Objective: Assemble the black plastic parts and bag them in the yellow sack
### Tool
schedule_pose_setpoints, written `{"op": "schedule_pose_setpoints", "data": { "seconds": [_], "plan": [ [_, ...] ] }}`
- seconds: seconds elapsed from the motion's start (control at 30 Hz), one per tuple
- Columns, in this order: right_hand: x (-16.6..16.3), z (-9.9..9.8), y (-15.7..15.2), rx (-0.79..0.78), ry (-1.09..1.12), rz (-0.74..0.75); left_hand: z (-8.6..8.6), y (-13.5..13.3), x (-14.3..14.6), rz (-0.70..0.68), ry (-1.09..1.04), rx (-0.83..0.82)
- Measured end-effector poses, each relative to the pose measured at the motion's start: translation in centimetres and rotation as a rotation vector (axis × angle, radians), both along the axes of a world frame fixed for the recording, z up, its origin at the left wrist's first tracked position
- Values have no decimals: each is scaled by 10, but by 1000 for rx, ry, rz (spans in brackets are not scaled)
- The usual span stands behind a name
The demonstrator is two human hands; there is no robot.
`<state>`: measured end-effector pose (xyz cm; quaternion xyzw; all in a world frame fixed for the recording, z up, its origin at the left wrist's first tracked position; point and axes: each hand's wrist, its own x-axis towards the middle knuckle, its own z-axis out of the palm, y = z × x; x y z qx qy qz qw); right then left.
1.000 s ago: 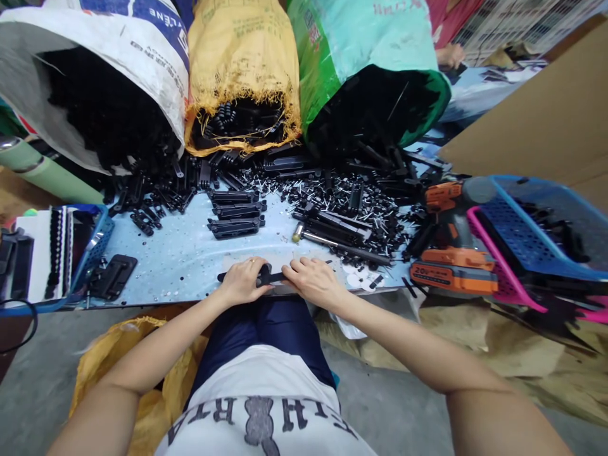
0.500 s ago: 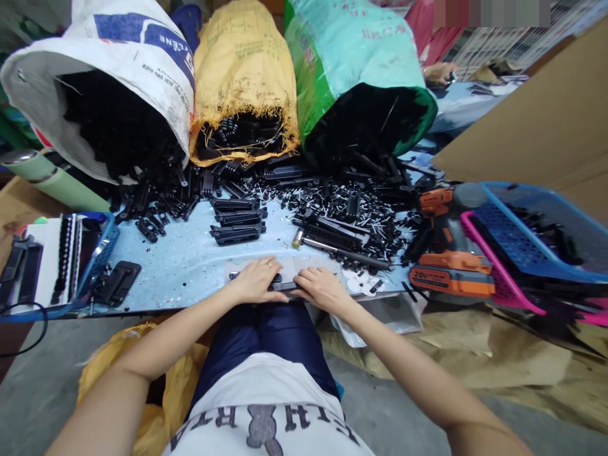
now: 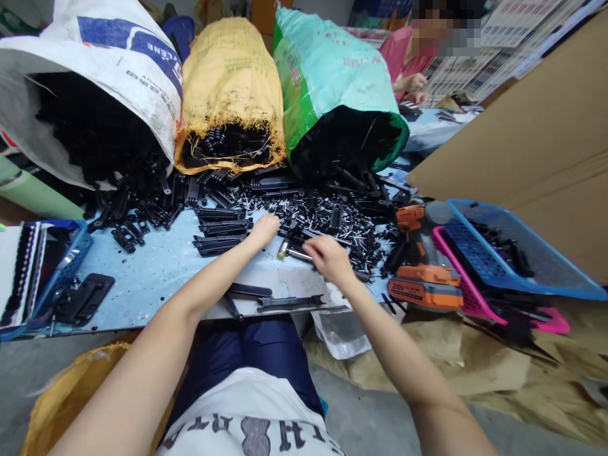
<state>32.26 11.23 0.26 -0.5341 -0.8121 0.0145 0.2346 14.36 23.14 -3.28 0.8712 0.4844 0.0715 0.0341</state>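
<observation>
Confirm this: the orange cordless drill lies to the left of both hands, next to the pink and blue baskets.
Not right. The head view shows the orange cordless drill to the right of the left hand and right hand, not the left. It does lie next to the pink basket and the blue basket.

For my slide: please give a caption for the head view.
The left hand and right hand reach among black parts on a blue table.
</observation>
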Motion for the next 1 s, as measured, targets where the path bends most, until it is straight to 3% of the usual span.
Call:
{"op": "schedule_pose_setpoints", "data": {
  "seconds": [0.13,0.23,0.33,0.47,0.6,0.77,1.0],
  "plan": [
    [10,18,93,-200,-346,-133,7,-45,-30,-44,-76,66],
    [-4,14,141,-316,-494,-109,7,-88,-70,-16,-448,194],
    [-23,7,165,-360,-520,-146,0,-133,-109,162,-790,172],
    [-38,5,173,-418,-558,-230,-17,-174,-137,379,-995,8],
    [-36,9,171,-459,-581,-235,-26,-183,-144,464,-1056,-52],
    [-18,9,164,-528,-549,-122,-24,-184,-150,425,-967,16],
    [-4,1,163,-427,-374,-52,-20,-198,-156,324,-886,143]
  ]
}}
